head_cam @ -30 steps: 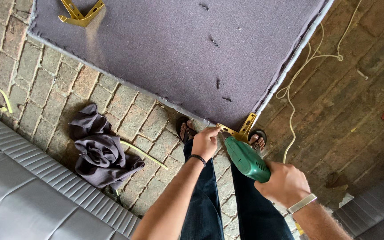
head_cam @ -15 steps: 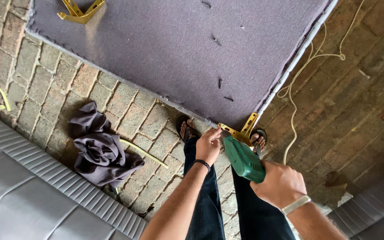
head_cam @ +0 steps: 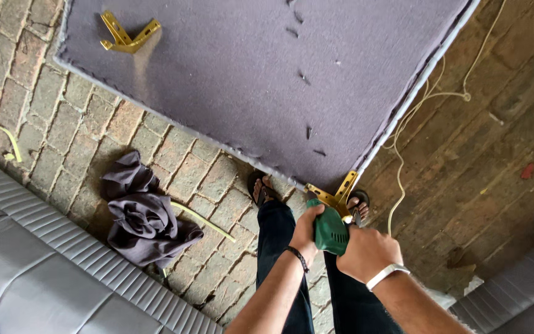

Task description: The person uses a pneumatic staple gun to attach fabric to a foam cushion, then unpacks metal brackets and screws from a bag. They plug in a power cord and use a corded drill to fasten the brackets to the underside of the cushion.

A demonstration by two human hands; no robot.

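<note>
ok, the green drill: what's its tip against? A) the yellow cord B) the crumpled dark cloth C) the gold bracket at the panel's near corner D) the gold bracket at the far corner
C: both hands grip the green drill, its tip on the gold bracket at the near corner of the purple panel.

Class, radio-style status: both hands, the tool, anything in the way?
Left hand and right hand both gripping green power tool. Tool tip at gold corner bracket on purple panel. Nothing blocking.

Green drill (head_cam: 330, 232), gold bracket (head_cam: 335, 196)
</note>
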